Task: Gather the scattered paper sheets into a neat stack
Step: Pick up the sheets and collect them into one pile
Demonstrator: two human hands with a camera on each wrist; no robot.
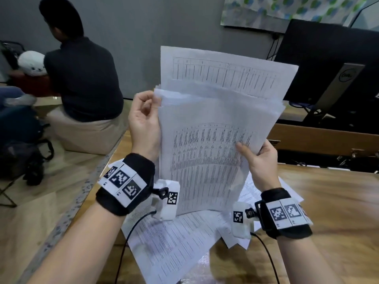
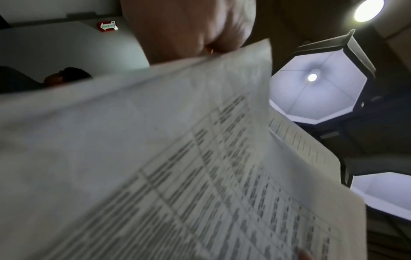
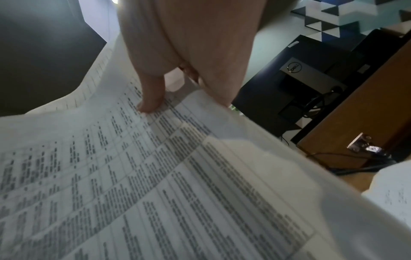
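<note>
Grey walls (image 1: pixel 184 21) close off the room behind a wooden worktop (image 1: pixel 338 201), which is taken as the landmark. Beyond the worktop's left edge a person in a dark top (image 1: pixel 82 78) is seated on a beige block, turned away. Beyond its far right edge a black monitor (image 1: pixel 328 58) on a silver stand is seen from the back.

Above the worktop's middle a bundle of printed sheets (image 1: pixel 215 140) is held nearly upright, its lower edge close to the loose sheets (image 1: pixel 168 242) that lie fanned over the worktop's near side. The bundle's upper edges are uneven, with one sheet standing higher than the others at the back. Tables of small print are visible on the front page.

The bundle's left edge, near the top, is pinched by the left hand (image 1: pixel 143 119), thumb in front and fingers behind. Its right edge, lower down, is gripped by the right hand (image 1: pixel 258 160); in the right wrist view the thumb (image 3: pixel 151 98) is pressed onto the printed page while the fingers pass behind it. Black bands with square coded markers are worn on both wrists.
</note>
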